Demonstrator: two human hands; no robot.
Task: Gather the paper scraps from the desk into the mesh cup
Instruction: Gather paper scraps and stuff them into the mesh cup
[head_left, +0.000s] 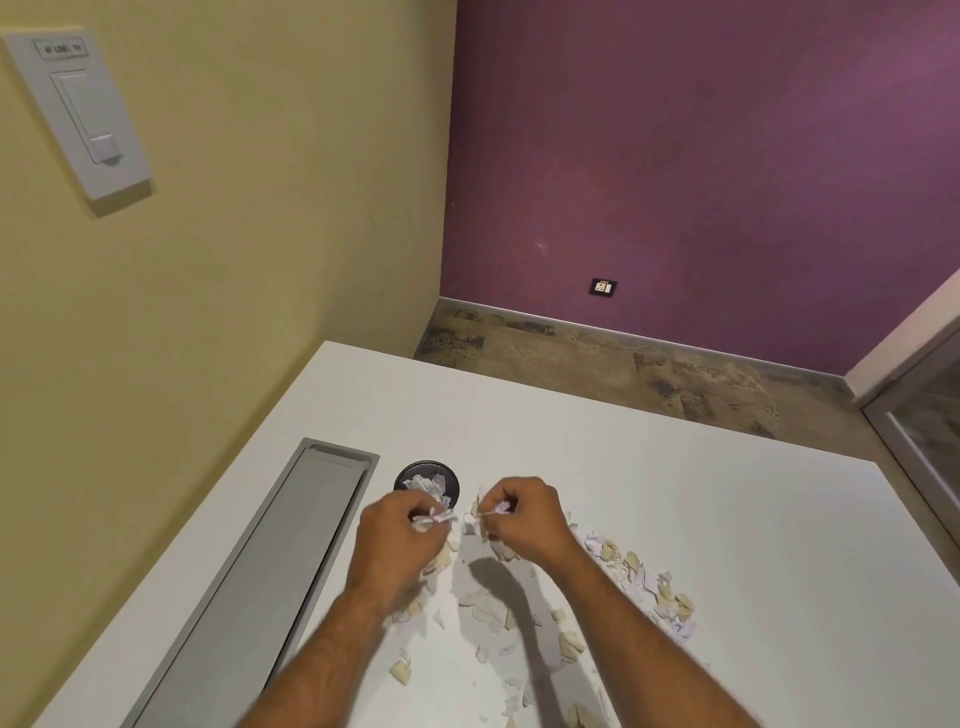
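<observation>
A small black mesh cup (451, 477) stands on the white desk (727, 519), with white scraps showing inside it. My left hand (397, 540) is just in front of the cup, fingers closed on a pinch of paper scraps (434, 518). My right hand (524, 514) hovers to the right of the cup, also closed on a few scraps. Several loose white and beige paper scraps (639, 577) lie scattered on the desk under and behind both hands, trailing toward the right and the near edge.
A long grey cable-tray lid (270, 571) is sunk into the desk left of the cup. A yellow wall with a white switch plate (83, 114) runs along the left. Beyond the desk's far edge are floor and a purple wall.
</observation>
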